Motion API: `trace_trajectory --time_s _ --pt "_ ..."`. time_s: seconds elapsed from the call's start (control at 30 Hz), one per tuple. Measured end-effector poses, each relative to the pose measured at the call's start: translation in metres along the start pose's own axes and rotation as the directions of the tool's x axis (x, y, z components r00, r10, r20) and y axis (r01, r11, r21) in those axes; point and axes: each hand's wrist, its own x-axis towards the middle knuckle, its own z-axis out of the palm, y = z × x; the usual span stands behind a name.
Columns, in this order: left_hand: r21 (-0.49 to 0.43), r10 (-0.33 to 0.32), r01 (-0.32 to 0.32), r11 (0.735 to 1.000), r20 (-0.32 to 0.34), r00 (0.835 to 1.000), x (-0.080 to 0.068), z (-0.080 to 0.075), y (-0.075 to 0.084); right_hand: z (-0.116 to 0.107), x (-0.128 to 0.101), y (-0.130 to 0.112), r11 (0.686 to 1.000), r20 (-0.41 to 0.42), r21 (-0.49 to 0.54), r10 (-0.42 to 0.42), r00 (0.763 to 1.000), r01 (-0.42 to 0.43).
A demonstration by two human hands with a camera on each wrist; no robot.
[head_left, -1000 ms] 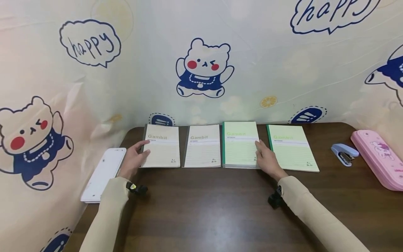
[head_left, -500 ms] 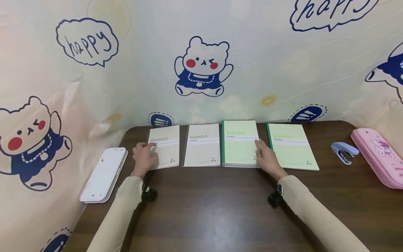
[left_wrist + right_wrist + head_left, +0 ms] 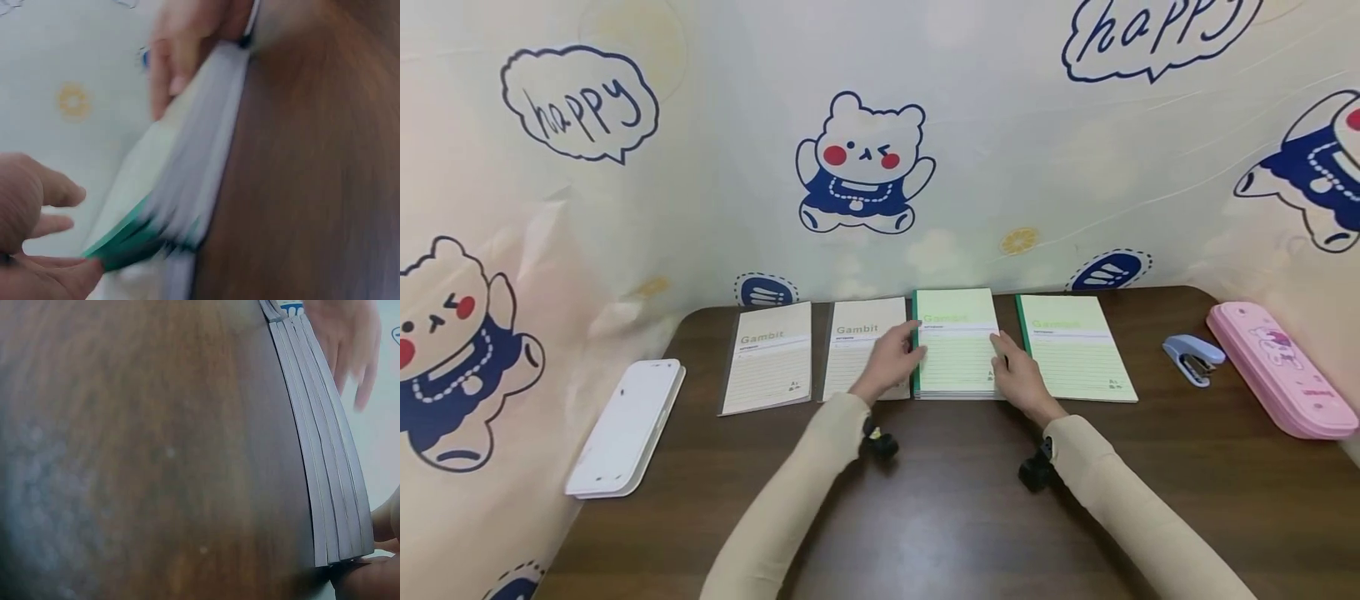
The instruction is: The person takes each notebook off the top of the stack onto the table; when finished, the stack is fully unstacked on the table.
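In the head view a stack of green notebooks [image 3: 957,362] lies between my hands. My right hand [image 3: 1024,379] holds its right edge, thumb and fingers at the corner. My left hand [image 3: 886,364] is at its green spine, over part of a grey-white notebook [image 3: 847,354]. In the left wrist view this hand's thumb touches the spine, while the other fingers [image 3: 59,187] stand apart from the cover. Several page edges [image 3: 319,444] show in the right wrist view. Another grey-white notebook [image 3: 767,367] lies at the left, and a green notebook [image 3: 1078,354] lies right of the stack.
On the dark wooden table [image 3: 940,508] a white case [image 3: 625,429] lies at the left edge. A blue stapler [image 3: 1193,358] and a pink pencil case [image 3: 1283,367] lie at the right. A printed cloth [image 3: 977,150] hangs behind the table.
My left hand has let go of the leftmost notebook, now turned slightly, and moved right to the green stack's spine. My right hand has stayed at the stack. The head view has shifted slightly.
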Motion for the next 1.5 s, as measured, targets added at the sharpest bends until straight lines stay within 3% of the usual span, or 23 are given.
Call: trace_trajectory --time_s 0.1,0.23,0.73,0.93,1.13,1.3,1.5 --pt "0.055 -0.033 0.033 0.998 0.002 0.999 0.005 0.019 0.003 0.002 0.000 -0.002 1.000 0.007 0.012 0.001 1.000 -0.002" --pt "0.062 -0.043 0.045 0.997 -0.040 0.998 0.008 0.031 0.005 0.002 0.000 -0.004 1.000 -0.003 0.016 -0.002 1.000 0.002" --pt "0.037 -0.046 0.048 0.998 -0.048 0.998 0.008 0.032 0.006 0.004 0.002 -0.006 0.999 -0.035 -0.037 0.015 0.999 -0.016" --pt "0.004 -0.055 0.055 0.998 -0.041 0.998 0.007 0.031 0.005 -0.005 0.002 -0.005 0.993 -0.107 0.012 0.117 0.987 -0.116" --pt "0.042 -0.022 0.024 0.999 -0.044 0.999 0.007 0.032 0.003 -0.026 -0.005 -0.012 0.990 -0.196 0.045 0.143 0.970 -0.137" --pt "0.072 0.001 0.003 0.997 -0.048 0.999 0.007 0.033 0.001 -0.051 -0.014 -0.016 0.990 -0.196 0.076 0.135 0.971 -0.122" --pt "0.099 -0.014 0.020 0.995 -0.059 0.998 0.009 0.033 0.001 -0.088 -0.059 0.000 0.979 -0.269 0.194 0.118 0.956 -0.066"
